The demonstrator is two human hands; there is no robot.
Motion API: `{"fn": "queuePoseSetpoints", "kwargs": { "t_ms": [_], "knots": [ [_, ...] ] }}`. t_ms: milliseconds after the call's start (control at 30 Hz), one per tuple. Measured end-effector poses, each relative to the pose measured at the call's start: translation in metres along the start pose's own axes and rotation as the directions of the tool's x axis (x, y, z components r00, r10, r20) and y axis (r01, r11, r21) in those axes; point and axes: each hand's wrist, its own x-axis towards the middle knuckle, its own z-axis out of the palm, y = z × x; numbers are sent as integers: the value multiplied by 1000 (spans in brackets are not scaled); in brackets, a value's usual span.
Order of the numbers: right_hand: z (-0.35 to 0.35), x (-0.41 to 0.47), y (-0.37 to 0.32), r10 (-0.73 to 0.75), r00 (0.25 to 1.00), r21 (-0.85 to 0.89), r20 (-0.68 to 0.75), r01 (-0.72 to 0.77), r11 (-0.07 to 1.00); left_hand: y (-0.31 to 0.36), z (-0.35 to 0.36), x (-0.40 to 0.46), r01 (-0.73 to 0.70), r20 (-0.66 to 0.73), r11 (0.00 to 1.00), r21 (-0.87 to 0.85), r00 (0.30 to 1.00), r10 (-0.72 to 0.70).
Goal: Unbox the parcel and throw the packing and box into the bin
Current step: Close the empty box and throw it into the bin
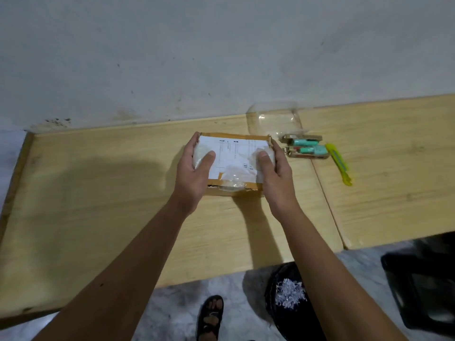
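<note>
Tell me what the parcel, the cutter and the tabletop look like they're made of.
Parcel: brown cardboard, apparently, wrapped in glossy clear tape that catches the light, with a white paper label on top. Cutter: yellow-green, smooth and even in colour, probably plastic. Tabletop: pale wood or wood-look laminate, matte, with visible grain lines; which one is unclear.

— What am I looking at, material-wise?
— I see a brown cardboard parcel (235, 163), matt, with a white paper label and glossy clear tape. The surface (98, 205) is pale wood, visible grain, satin.
— And beside it?
— A clear glossy plastic sheet (274, 120), a yellow plastic cutter (338, 163). The wall (197, 57) looks rough and matt.
</note>
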Motion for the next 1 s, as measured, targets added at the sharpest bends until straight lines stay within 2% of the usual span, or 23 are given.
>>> {"fn": "queuePoseSetpoints", "kwargs": {
  "t_ms": [233,367,500,733,1000],
  "knots": [
    [-131,-69,-13,-26,941,9,-337,31,999,25,123,-73,24,201,1000,14,979,-26],
    [-215,-127,-6,-22,859,-51,-511,-5,999,7,193,-135,51,355,996,69,932,-72],
    [-281,-187,19,20,779,-58,-626,-72,996,-18,243,-202,55,476,990,126,873,-109],
    [-334,-279,83,174,683,52,-709,-196,979,-74,279,-284,41,594,964,262,780,-195],
    [-340,-313,144,310,675,164,-670,-273,948,-119,269,-307,83,647,923,376,689,-326]
  ]
}}
